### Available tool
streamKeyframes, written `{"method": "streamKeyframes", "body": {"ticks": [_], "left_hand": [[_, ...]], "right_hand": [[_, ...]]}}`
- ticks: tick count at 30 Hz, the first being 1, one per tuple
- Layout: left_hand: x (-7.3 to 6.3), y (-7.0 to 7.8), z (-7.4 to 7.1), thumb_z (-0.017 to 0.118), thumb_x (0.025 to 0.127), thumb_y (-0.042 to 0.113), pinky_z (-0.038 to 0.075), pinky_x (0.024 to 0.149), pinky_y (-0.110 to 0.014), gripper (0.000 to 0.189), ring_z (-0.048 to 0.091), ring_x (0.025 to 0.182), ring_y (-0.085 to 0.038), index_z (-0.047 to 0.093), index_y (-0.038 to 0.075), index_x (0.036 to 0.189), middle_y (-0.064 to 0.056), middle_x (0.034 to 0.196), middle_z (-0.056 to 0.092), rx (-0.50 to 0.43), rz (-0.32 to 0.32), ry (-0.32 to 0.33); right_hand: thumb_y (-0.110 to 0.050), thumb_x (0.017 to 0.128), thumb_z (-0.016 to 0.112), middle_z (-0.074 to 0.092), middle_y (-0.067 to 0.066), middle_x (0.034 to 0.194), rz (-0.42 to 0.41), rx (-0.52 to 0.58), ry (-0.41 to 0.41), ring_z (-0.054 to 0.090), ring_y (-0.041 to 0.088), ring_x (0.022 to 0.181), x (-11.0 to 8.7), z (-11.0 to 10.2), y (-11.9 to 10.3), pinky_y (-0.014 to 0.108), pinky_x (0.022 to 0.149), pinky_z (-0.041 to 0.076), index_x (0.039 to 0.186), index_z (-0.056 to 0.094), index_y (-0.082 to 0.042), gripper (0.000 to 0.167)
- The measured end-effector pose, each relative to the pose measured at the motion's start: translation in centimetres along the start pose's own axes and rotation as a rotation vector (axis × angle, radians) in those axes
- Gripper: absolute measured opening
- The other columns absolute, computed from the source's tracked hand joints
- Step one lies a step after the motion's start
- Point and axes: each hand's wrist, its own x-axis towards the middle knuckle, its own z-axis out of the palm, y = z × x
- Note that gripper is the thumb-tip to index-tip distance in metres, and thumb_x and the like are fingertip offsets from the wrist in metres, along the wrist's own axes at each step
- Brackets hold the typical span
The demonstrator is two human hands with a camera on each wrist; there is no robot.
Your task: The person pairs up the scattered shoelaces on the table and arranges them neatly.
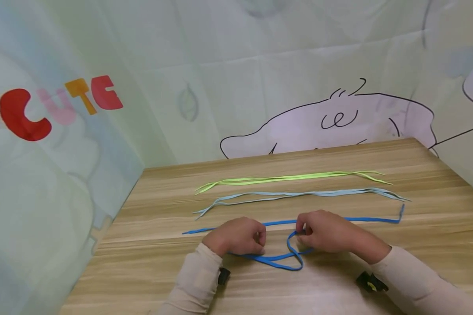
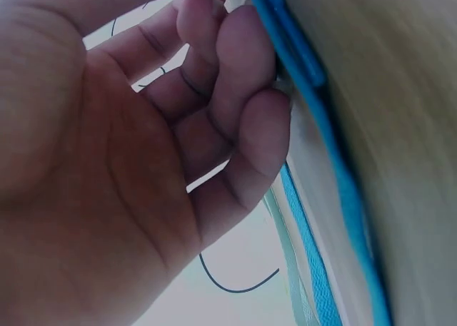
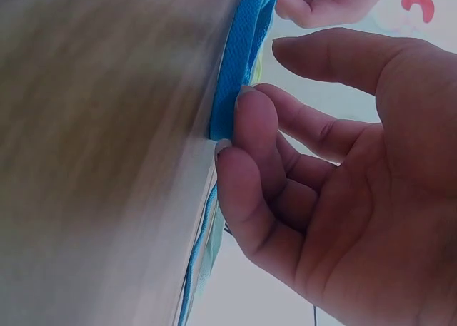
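A blue shoelace (image 1: 276, 264) lies looped and crossed on the wooden table between the hands. My left hand (image 1: 240, 236) is at its left part, fingers curled, with thumb and index finger coming together at the lace in the left wrist view. At the loop's right side is my right hand (image 1: 323, 231). In the right wrist view, its bent fingertips (image 3: 239, 169) touch the flat blue lace (image 3: 235, 76), and the thumb stands apart from them. Behind both hands a straighter blue strand (image 1: 372, 219) runs across the table, bent up at its right end.
Farther back on the wooden table (image 1: 150, 262), a pale blue pair of laces (image 1: 331, 193) and a lime green pair (image 1: 299, 177) lie stretched sideways. Printed cloth (image 1: 181, 52) hangs behind the table and along its left side. Both sleeved wrists wear dark devices.
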Motion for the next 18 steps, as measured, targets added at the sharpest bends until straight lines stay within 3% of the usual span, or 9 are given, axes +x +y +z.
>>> {"method": "streamKeyframes", "body": {"ticks": [7, 18], "left_hand": [[0.06, 0.21, 0.23, 0.078, 0.086, 0.025, 0.044, 0.064, -0.024, 0.020, 0.052, 0.069, -0.005, 0.061, 0.024, 0.076, 0.014, 0.073, 0.057, 0.014, -0.028, -0.005], [0.43, 0.93, 0.39, 0.079, 0.086, 0.030, 0.044, 0.062, -0.025, 0.021, 0.052, 0.067, -0.006, 0.060, 0.022, 0.081, 0.012, 0.073, 0.057, -0.011, -0.022, -0.008]], "right_hand": [[-0.018, 0.090, 0.074, 0.058, -0.008, 0.070, 0.016, -0.004, 0.007, 0.053, 0.011, 0.062, -0.03, -0.03, 0.02, 0.031, 0.058, 0.045, 0.096, 0.067, -0.018, 0.009], [-0.016, 0.090, 0.074, 0.056, -0.007, 0.066, 0.023, -0.046, 0.021, 0.051, 0.011, 0.058, -0.08, -0.22, 0.02, 0.030, 0.054, 0.043, 0.098, 0.066, -0.017, 0.011]]}}
